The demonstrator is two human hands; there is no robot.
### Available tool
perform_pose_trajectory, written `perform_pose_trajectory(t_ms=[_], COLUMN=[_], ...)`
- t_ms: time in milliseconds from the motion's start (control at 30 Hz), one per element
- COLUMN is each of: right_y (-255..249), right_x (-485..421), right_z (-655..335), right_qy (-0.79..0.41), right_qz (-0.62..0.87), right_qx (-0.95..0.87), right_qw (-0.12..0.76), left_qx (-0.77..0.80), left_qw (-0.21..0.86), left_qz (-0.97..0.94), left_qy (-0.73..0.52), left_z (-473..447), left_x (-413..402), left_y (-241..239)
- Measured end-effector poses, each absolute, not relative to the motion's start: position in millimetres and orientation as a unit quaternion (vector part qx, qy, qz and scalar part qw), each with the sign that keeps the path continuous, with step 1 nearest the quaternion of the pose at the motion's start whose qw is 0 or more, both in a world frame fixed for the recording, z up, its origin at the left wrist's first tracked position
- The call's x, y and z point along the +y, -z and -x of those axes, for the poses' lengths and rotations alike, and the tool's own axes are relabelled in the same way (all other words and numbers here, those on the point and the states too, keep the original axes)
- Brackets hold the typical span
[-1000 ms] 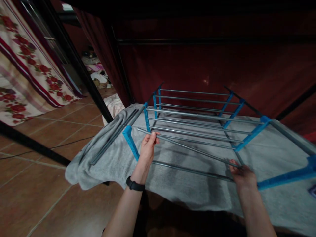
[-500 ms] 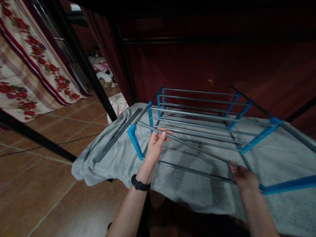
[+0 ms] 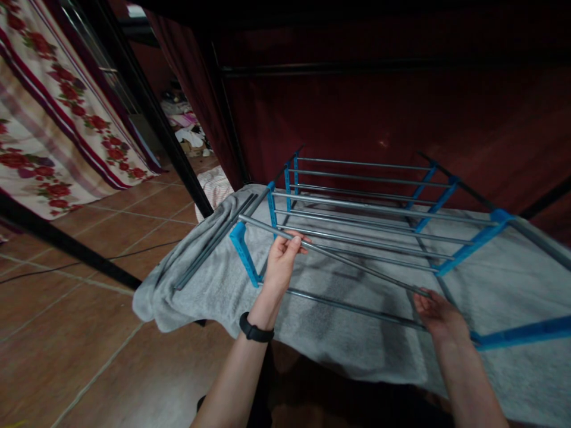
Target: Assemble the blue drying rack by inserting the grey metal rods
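Observation:
A thin grey metal tube slants across the front of a partly built rack, held at two places. My left hand pinches it left of its middle, thumb on top. At its lower right end, my right hand has its fingers closed round the tube. The tube's far left end lies just above a blue plastic bracket and touches or nearly touches it; I cannot tell which. Behind, the rack's crossbars run between blue side brackets. Another blue bracket stands to the right of my right hand.
The rack lies on a grey blanket over a bed. Several loose tubes lie at its left. A black bed post rises at left, a dark red curtain hangs behind, and a black cable crosses the tiled floor.
The tube has shifted a little to the left, its left end now over the front-left bracket. Both hands keep hold of it, and my right hand is slightly more to the left.

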State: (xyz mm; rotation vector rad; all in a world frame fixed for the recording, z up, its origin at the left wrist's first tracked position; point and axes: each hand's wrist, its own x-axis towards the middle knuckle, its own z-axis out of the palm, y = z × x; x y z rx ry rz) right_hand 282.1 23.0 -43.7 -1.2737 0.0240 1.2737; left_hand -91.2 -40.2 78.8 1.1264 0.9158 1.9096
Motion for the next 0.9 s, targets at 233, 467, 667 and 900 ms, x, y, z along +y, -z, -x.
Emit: perform_pose_trajectory(t_ms=[233, 467, 667, 900], right_y=[50.6, 47.5, 38.6, 32.2], right_x=[18.7, 14.4, 7.0, 1.7], right_z=[-274.7, -254.6, -237.9, -226.3], right_qy=[-0.577, -0.598, -0.634, -0.620], right_qz=[0.515, 0.502, 0.497, 0.527], right_qx=[-0.049, -0.082, -0.138, -0.237], right_qw=[0.632, 0.620, 0.576, 0.530], left_qx=[0.347, 0.353, 0.351, 0.357], left_qw=[0.378, 0.375, 0.382, 0.389], left_qz=[-0.453, -0.469, -0.482, -0.478], left_qy=[-0.729, -0.717, -0.707, -0.701], left_z=[85.7, 78.0, 70.1, 63.5], left_x=[-42.1, -40.6, -39.8, -38.0], left_y=[-80.3, -77.4, -74.3, -70.1])
